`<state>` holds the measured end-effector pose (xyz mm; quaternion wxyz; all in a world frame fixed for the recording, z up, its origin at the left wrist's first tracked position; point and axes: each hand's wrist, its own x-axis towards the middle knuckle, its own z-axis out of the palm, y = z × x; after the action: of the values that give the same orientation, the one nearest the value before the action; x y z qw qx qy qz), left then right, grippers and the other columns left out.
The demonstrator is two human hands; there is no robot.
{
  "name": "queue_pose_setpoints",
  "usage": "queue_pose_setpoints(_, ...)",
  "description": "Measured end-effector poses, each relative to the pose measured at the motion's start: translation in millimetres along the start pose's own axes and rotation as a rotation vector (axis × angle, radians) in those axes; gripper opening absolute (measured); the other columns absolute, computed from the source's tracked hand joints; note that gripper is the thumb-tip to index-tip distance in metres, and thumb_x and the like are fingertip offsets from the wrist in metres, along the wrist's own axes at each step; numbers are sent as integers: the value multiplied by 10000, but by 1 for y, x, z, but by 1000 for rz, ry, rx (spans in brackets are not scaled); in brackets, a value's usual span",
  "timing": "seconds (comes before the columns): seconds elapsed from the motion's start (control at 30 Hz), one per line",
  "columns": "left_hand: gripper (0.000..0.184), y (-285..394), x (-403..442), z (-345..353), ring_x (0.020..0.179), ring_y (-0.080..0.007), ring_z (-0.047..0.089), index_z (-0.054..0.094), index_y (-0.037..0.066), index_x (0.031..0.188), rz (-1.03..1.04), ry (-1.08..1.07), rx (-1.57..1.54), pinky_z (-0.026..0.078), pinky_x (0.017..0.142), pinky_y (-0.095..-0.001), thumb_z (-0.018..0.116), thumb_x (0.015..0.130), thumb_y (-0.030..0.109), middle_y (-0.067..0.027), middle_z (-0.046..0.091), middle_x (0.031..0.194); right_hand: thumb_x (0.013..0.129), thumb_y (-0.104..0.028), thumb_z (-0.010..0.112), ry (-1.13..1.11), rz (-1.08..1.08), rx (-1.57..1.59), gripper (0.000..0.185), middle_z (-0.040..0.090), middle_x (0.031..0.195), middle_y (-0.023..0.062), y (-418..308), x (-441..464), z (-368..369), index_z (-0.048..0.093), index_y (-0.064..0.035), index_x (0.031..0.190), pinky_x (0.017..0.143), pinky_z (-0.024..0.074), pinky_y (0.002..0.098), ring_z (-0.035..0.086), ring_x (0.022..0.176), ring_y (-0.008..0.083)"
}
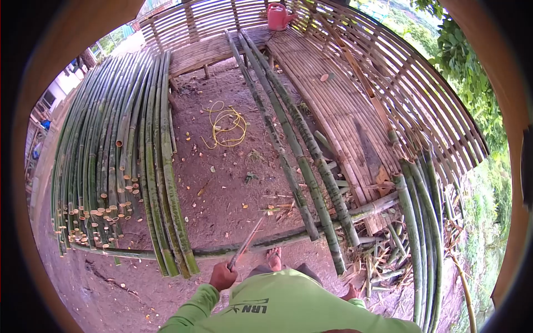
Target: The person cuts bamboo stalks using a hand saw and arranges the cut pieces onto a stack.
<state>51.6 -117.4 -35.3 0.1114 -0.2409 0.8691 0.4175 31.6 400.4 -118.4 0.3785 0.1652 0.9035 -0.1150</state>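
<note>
My left hand (pixel 223 276) is closed around the handle of a machete (pixel 247 242), whose long blade points forward and slightly right above the muddy ground. Its tip is near a horizontal bamboo pole (pixel 272 240) lying crosswise in front of my feet. My right hand (pixel 352 292) hangs low beside my green shirt, only partly visible; its fingers are too small and hidden to read. Ahead, three long green bamboo poles (pixel 291 139) lean from the far bench down over the crosswise pole. Several more poles (pixel 164 166) rest over it on the left.
A large stack of cut bamboo (pixel 105 139) fills the left side. A slatted bamboo bench (pixel 327 105) runs along the right, with a red watering can (pixel 278 16) at the far corner. Yellow cord (pixel 227 129) lies coiled on the ground. Bamboo offcuts (pixel 391 261) and upright poles (pixel 422 238) crowd the right.
</note>
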Motion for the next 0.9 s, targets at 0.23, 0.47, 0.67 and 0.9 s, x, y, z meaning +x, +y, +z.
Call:
queue_pose_setpoints(0.23, 175, 44, -8, 8, 555, -322, 562, 560, 2, 718, 63, -15, 143, 454, 565, -401, 593, 709, 174, -219, 559, 617, 462, -460, 898, 94, -53, 310, 1150, 510, 1307, 213, 21, 45, 31, 350, -53, 1387, 1060, 370, 398, 460, 1250, 314)
queue_pose_setpoints(0.47, 208, 57, -46, 38, 535, -322, 549, 554, -16, 698, 72, 56, 159, 440, 543, -408, 585, 729, 187, -230, 536, 600, 506, -389, 913, -104, -186, 497, 1136, 517, 1316, 179, -10, 102, 14, 319, -12, 1398, 1019, 415, 352, 518, 1199, 280)
queue_pose_setpoints(0.67, 175, 68, -89, 54, 497, -120, 420, 502, 7, 656, -41, 12, 63, 372, 468, -325, 617, 741, 107, -67, 441, 519, 596, -303, 853, -29, -303, 641, 749, 667, 1012, 158, -28, 120, 24, 536, -15, 1211, 888, 489, 358, 633, 959, 255)
queue_pose_setpoints(0.9, 196, 69, -107, 58, 495, -129, 409, 465, 46, 634, -96, 76, 70, 374, 483, -317, 636, 719, 91, -40, 439, 521, 559, -408, 829, -3, -209, 410, 625, 665, 899, 221, -66, 81, -8, 630, -13, 1001, 782, 505, 428, 655, 860, 346)
